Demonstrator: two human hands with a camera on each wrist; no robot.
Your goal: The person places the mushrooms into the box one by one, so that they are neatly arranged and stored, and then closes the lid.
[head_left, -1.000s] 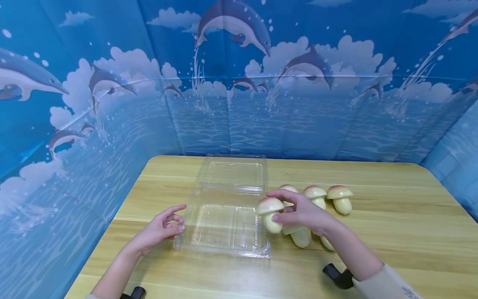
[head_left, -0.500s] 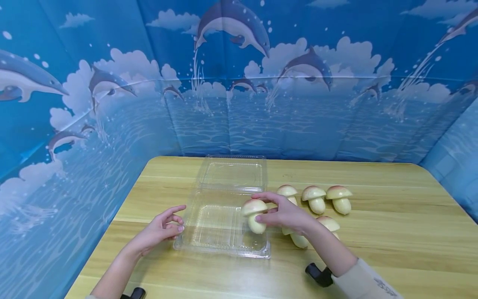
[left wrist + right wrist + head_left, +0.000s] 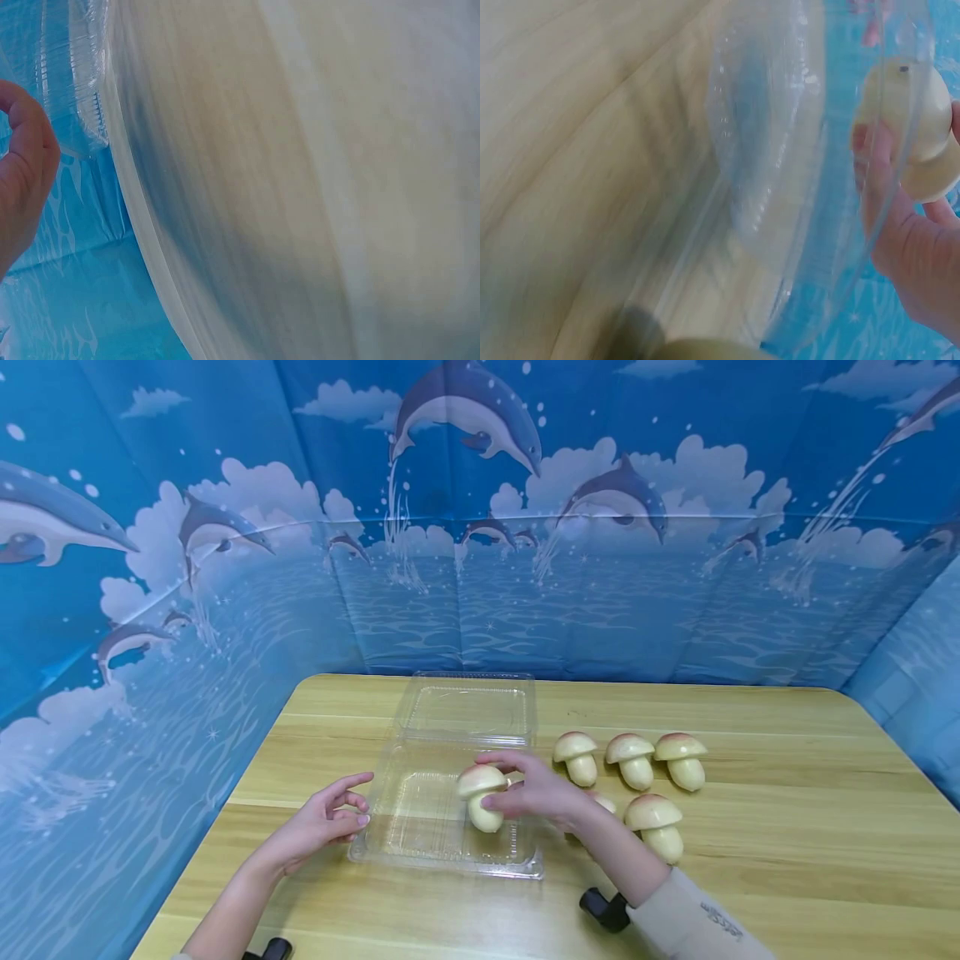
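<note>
gripping a pale mushroom (image 3: 480, 787) in the right hand (image 3: 536, 791), in or just over the clear box (image 3: 450, 863) with its lid (image 3: 471, 710) laid back. holding the left hand (image 3: 318, 827) loose and bent by the box's left edge; can't tell if touching. can see five more mushrooms (image 3: 632, 764) on the table (image 3: 787, 827), to the right.

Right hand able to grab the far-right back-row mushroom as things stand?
Probably not without letting go first: the right hand grips another mushroom. The far-right back-row mushroom itself looks unobstructed in the head view.
</note>
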